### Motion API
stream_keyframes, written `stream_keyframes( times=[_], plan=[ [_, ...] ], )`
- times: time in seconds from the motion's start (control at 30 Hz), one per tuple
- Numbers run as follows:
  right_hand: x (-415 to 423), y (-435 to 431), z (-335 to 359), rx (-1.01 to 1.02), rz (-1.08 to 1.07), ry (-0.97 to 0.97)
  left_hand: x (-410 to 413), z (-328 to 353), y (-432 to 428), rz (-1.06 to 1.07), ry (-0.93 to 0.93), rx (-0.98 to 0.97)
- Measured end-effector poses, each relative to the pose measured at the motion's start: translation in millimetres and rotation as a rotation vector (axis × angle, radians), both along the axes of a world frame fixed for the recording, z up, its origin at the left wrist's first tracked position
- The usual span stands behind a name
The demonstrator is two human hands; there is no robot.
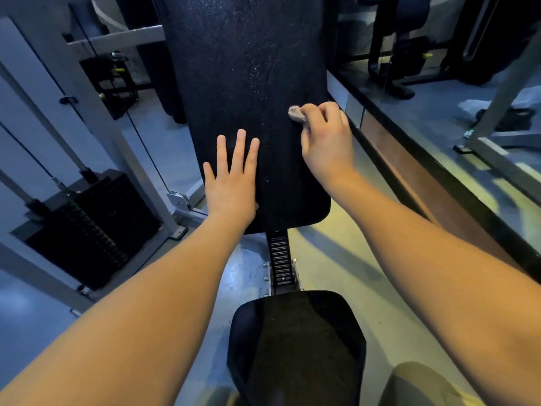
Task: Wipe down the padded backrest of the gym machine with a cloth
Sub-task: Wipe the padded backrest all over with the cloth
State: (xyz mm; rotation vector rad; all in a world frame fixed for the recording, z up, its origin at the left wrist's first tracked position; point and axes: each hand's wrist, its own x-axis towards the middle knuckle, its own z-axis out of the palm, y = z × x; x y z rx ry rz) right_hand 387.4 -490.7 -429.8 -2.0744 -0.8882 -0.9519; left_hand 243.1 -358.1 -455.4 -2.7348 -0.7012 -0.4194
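Hands are both placed on the padded backrest (pixel 248 68).

1. Right hand (pixel 325 139): the fingers are curled and grip a small, bunched cloth (pixel 296 113). The cloth protrudes past the fingertips and touches the pad surface close to the pad's 3 o'clock edge.
2. Left hand (pixel 231 183): the fingers are straight and spread, and the palm is flat against the pad. It holds nothing. It lies at 8 o'clock from the cloth, on the lower left part of the pad.

Backrest: a black, textured pad that fills the view from the centre up to 12 o'clock. Fine pale specks show on its surface above the hands. Its lower corners are rounded.

Surroundings:
- At 6 o'clock from the pad, a toothed adjustment post (pixel 279 259) runs down to a black seat pad (pixel 295 341).
- At 8 o'clock in the view stands a black weight stack (pixel 90 230) inside a grey frame, with a thin cable (pixel 146 146) running diagonally above it.
- At 3 o'clock, just beside the backrest, a reflective wall panel (pixel 439 92) shows other dark equipment.
- A pale floor (pixel 336 259) lies under the machine.
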Motion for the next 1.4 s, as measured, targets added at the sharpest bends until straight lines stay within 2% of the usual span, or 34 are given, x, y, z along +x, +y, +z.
stream_keyframes(
  times=[0.13,0.27,0.4,0.5,0.57,0.67,0.77,0.87,0.93,1.07,1.17,1.2,1.33,1.4],
  plan=[
    [-0.7,2.3,-8.3,-0.028,0.007,-0.055,0.5,-2.0,0.7,-0.014,-0.002,0.007],
    [-19.2,-2.6,-57.2,-0.150,0.134,-0.101,1.2,-3.8,-0.5,0.002,-0.004,0.019],
    [-58.2,-20.1,-133.3,-0.396,0.264,-0.015,0.5,-2.2,-0.3,0.004,0.032,0.018],
    [-65.2,-36.7,-135.0,-0.527,0.364,0.068,-0.7,1.4,-2.3,0.011,0.041,-0.009],
    [-59.3,-38.0,-104.6,-0.415,0.342,0.090,-2.1,5.8,-4.4,-0.005,0.045,-0.029],
    [-37.4,-25.0,-38.5,-0.141,0.234,0.035,-14.6,8.3,-5.0,-0.054,-0.018,-0.073],
    [-22.3,-2.7,0.7,-0.030,0.137,0.001,-39.5,-6.2,-2.8,-0.012,-0.111,-0.136],
    [-32.7,20.4,-15.2,-0.001,0.097,0.023,-57.4,-27.4,5.3,0.021,-0.038,-0.148],
    [-51.2,25.7,-48.8,-0.042,0.177,0.012,-57.8,-35.7,9.4,0.009,-0.013,-0.148],
    [-81.5,10.0,-120.1,-0.323,0.395,-0.008,-51.9,-40.7,12.9,0.021,-0.019,-0.137],
    [-73.8,3.2,-111.5,-0.465,0.430,-0.044,-57.0,-38.3,18.3,0.018,-0.006,-0.098],
    [-68.5,4.5,-93.8,-0.431,0.414,-0.054,-58.3,-37.4,19.5,0.007,-0.006,-0.090],
    [-39.0,28.1,-3.2,-0.052,0.252,-0.094,-58.9,-37.0,20.3,-0.004,-0.030,-0.095],
    [-35.9,45.7,9.0,-0.030,0.192,-0.083,-58.3,-37.6,20.0,-0.004,-0.034,-0.091]
  ],
)
